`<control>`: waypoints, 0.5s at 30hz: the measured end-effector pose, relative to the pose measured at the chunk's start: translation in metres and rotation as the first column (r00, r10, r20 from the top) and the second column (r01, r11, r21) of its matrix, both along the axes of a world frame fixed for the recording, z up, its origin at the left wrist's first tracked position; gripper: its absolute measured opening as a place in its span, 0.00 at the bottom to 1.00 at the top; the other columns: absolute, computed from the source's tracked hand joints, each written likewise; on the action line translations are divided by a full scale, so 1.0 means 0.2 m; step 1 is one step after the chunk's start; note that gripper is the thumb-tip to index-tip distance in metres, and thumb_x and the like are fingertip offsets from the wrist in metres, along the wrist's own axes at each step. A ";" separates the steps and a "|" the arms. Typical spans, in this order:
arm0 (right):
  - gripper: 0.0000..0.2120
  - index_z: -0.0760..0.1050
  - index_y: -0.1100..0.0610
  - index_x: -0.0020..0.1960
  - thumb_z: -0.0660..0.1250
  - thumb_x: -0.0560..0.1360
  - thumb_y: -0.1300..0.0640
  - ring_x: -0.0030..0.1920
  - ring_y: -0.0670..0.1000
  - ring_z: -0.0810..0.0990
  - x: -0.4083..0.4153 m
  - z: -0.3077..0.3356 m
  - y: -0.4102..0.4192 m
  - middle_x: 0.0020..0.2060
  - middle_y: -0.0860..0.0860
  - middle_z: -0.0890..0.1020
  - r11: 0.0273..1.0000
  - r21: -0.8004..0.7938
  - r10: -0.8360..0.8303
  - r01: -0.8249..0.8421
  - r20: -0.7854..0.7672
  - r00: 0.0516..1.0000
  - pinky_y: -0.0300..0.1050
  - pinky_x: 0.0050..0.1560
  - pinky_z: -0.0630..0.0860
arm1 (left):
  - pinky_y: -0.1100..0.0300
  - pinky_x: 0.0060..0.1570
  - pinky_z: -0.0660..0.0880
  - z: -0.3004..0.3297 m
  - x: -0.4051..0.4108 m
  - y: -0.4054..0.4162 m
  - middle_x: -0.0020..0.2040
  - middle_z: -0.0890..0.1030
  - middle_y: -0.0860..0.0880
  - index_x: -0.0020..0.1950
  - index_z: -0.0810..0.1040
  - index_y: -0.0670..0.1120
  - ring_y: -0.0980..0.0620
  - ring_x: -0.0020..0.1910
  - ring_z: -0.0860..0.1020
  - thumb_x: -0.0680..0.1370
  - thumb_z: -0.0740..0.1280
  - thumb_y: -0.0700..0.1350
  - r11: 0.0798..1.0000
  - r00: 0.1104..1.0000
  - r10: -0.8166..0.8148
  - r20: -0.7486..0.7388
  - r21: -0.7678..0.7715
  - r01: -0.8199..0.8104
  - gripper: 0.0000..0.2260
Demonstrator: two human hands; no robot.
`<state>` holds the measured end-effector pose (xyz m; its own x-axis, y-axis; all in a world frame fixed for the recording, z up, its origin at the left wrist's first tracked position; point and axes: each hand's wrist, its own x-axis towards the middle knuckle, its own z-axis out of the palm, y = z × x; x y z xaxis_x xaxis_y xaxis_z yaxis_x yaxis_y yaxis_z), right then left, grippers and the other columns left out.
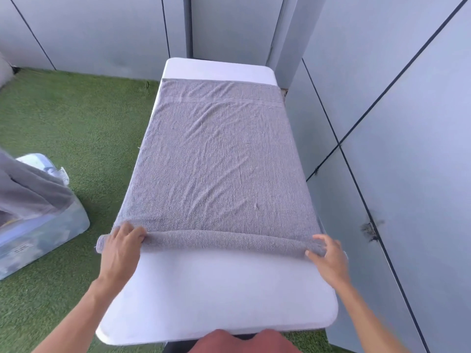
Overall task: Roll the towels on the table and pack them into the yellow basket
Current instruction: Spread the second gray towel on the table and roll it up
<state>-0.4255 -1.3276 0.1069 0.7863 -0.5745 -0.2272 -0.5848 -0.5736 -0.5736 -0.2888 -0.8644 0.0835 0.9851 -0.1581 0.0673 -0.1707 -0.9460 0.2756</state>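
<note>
- I see a grey terry-cloth towel spread flat along the white rectangular worktop, its near edge turned into a thin roll that runs across the worktop's width.
- My left hand lies on the roll's left end, fingers curled over the top of it and gripping the cloth.
- My right hand is at the roll's right end, fingers bent and pinching it there.
- The far strip and the near stretch of the worktop are bare of cloth.
- On the green artificial-turf floor to the left stands a clear plastic storage bin, with more grey cloth draped over it.
- Grey panelled walls close in behind and to the right.
</note>
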 end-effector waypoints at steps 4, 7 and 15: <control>0.10 0.81 0.58 0.54 0.69 0.73 0.65 0.63 0.60 0.66 -0.11 -0.14 0.14 0.60 0.57 0.71 0.919 -0.391 0.075 -0.049 0.053 0.996 0.54 0.61 0.71 | 0.47 0.54 0.69 -0.10 -0.17 0.00 0.53 0.75 0.41 0.58 0.76 0.37 0.39 0.51 0.72 0.76 0.62 0.45 0.990 0.982 -0.144 0.124 0.013 0.144 0.16; 0.12 0.81 0.60 0.56 0.70 0.73 0.64 0.62 0.61 0.67 -0.09 -0.16 0.15 0.59 0.57 0.72 0.897 -0.433 0.104 -0.092 0.004 0.995 0.56 0.60 0.74 | 0.49 0.63 0.65 -0.15 -0.16 0.04 0.62 0.73 0.39 0.66 0.71 0.35 0.39 0.60 0.71 0.70 0.74 0.36 0.977 0.978 -0.205 0.044 0.075 0.201 0.26; 0.23 0.71 0.63 0.68 0.67 0.73 0.64 0.69 0.56 0.63 0.00 -0.08 0.07 0.62 0.55 0.70 0.883 -0.289 0.322 -0.371 -0.205 0.924 0.46 0.68 0.64 | 0.49 0.51 0.75 -0.08 0.06 0.07 0.51 0.79 0.47 0.60 0.78 0.42 0.43 0.53 0.76 0.71 0.64 0.28 0.980 0.973 -0.175 -0.148 0.070 0.187 0.19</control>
<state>-0.4245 -1.3142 0.0915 0.9201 -0.3319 -0.2078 -0.3782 -0.8910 -0.2513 -0.2759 -0.8504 0.0681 0.9383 -0.3338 -0.0903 -0.3064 -0.9236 0.2304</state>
